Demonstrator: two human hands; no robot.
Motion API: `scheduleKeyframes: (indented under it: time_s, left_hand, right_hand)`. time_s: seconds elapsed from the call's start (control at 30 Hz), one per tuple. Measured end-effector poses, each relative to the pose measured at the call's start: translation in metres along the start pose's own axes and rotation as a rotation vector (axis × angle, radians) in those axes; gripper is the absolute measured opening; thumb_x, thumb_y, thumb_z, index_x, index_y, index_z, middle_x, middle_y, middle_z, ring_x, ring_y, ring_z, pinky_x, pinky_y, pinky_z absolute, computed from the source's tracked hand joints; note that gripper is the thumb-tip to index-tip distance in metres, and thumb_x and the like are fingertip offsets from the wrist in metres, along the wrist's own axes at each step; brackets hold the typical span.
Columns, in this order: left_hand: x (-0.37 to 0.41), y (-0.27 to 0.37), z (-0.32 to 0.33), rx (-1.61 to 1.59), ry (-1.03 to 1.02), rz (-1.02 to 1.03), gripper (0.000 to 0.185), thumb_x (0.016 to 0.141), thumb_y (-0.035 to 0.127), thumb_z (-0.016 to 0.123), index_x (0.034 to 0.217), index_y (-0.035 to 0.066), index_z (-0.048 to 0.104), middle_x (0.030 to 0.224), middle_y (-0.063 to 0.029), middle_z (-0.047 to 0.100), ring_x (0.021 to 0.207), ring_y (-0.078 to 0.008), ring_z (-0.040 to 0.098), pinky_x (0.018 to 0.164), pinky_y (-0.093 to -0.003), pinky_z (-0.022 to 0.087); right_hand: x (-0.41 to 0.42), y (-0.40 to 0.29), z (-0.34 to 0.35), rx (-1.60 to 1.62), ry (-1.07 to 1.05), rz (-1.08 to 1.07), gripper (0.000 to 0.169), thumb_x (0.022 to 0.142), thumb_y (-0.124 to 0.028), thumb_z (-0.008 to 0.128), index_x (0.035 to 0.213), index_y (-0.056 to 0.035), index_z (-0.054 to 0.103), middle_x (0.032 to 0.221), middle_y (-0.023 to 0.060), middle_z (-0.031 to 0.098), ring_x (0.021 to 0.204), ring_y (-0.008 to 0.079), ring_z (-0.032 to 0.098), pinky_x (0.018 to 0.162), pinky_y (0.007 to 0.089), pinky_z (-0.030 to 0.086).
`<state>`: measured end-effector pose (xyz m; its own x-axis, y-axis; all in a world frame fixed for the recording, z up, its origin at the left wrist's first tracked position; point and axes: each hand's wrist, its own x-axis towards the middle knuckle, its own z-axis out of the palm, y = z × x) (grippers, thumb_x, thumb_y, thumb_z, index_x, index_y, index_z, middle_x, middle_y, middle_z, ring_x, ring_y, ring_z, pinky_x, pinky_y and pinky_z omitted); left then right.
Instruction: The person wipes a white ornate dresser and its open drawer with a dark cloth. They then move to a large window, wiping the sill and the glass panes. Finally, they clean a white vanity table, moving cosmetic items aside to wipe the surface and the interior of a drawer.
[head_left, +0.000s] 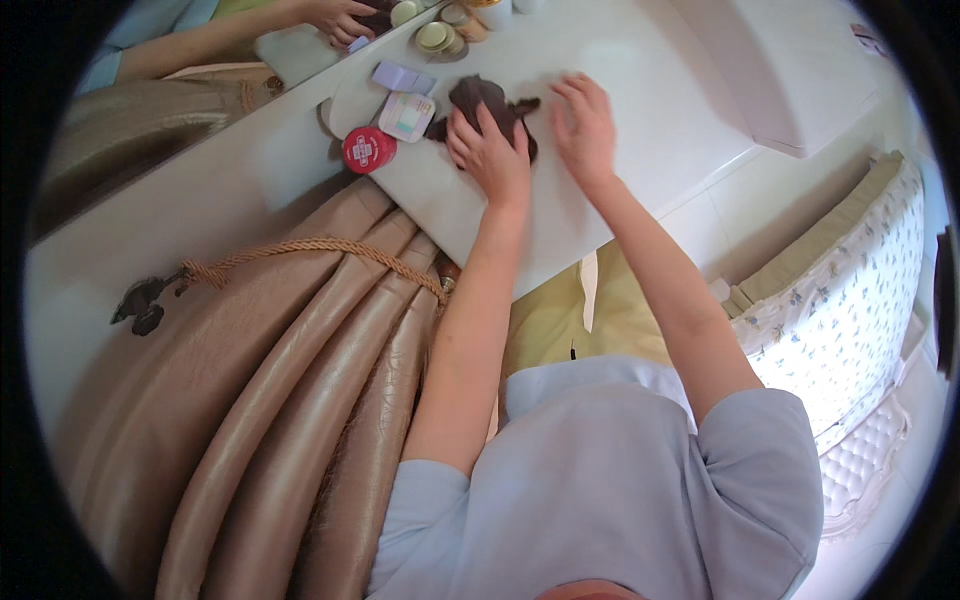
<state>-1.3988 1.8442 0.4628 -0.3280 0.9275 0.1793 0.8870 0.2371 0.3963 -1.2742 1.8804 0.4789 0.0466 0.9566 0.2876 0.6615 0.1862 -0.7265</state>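
My left hand lies over a bunched dark brown cloth on a white tabletop. Its fingers and thumb bend around the near side of the fabric, whose loose ends stick out to both sides. To the right, apart from the cloth, my right hand is over the white surface with nothing in it, its fingers slightly bent and a little blurred. Left of the cloth are a white square container with a printed label, a lilac box and a round red-lidded jar near the table's edge.
Several jars stand at the back by a mirror. A brown curtain, tied with a rope, hangs close on the left. On the right is a floral-covered padded piece; a white raised block is on the table's right.
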Motion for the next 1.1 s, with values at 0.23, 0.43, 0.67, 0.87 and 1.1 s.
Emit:
scheduleKeyframes:
  time_s: [0.23, 0.43, 0.67, 0.87, 1.1]
  left_hand:
    - [0.002, 0.041, 0.012, -0.015, -0.083, 0.127, 0.06, 0.085, 0.031, 0.068, 0.133, 0.0, 0.049, 0.144, -0.0277, 0.033, 0.133, -0.0453, 0.031, 0.108, -0.0577, 0.027]
    - [0.031, 0.066, 0.035, -0.013, -0.014, 0.145, 0.06, 0.087, 0.034, 0.067, 0.132, -0.001, 0.049, 0.141, -0.0276, 0.036, 0.131, -0.0443, 0.032, 0.107, -0.0569, 0.028]
    - [0.003, 0.119, 0.054, -0.074, -0.201, 0.408, 0.058, 0.084, 0.03, 0.071, 0.131, 0.003, 0.05, 0.144, -0.0263, 0.033, 0.132, -0.0465, 0.03, 0.106, -0.0601, 0.028]
    - [0.072, 0.16, 0.09, 0.007, -0.095, 0.318, 0.056, 0.085, 0.03, 0.069, 0.13, 0.001, 0.052, 0.147, -0.0243, 0.031, 0.134, -0.0453, 0.029, 0.107, -0.0594, 0.027]
    - [0.091, 0.204, 0.085, 0.067, -0.253, 0.621, 0.049, 0.084, 0.032, 0.069, 0.123, 0.005, 0.06, 0.138, -0.018, 0.045, 0.129, -0.0401, 0.037, 0.099, -0.0558, 0.035]
  right_hand:
    - [0.002, 0.097, -0.097, -0.319, 0.008, -0.007, 0.03, 0.088, -0.009, 0.06, 0.118, -0.0103, 0.063, 0.134, 0.0117, 0.054, 0.133, 0.0338, 0.043, 0.109, 0.0477, 0.036]
    - [0.008, 0.124, -0.104, -0.324, 0.015, -0.032, 0.033, 0.087, -0.009, 0.059, 0.12, -0.0115, 0.061, 0.135, 0.0116, 0.053, 0.134, 0.0317, 0.042, 0.114, 0.0477, 0.032]
    - [0.005, 0.129, -0.108, -0.262, 0.004, -0.002, 0.035, 0.087, -0.008, 0.057, 0.122, -0.0089, 0.06, 0.136, 0.0124, 0.052, 0.135, 0.032, 0.041, 0.115, 0.0484, 0.03]
    - [0.009, 0.119, -0.112, -0.095, 0.013, 0.049, 0.043, 0.083, -0.005, 0.057, 0.126, -0.003, 0.051, 0.133, 0.0158, 0.05, 0.134, 0.033, 0.041, 0.116, 0.0506, 0.029]
    - [0.01, 0.132, -0.124, -0.038, -0.083, -0.015, 0.035, 0.08, -0.005, 0.057, 0.115, -0.0015, 0.056, 0.131, 0.0164, 0.051, 0.135, 0.0342, 0.041, 0.114, 0.0532, 0.031]
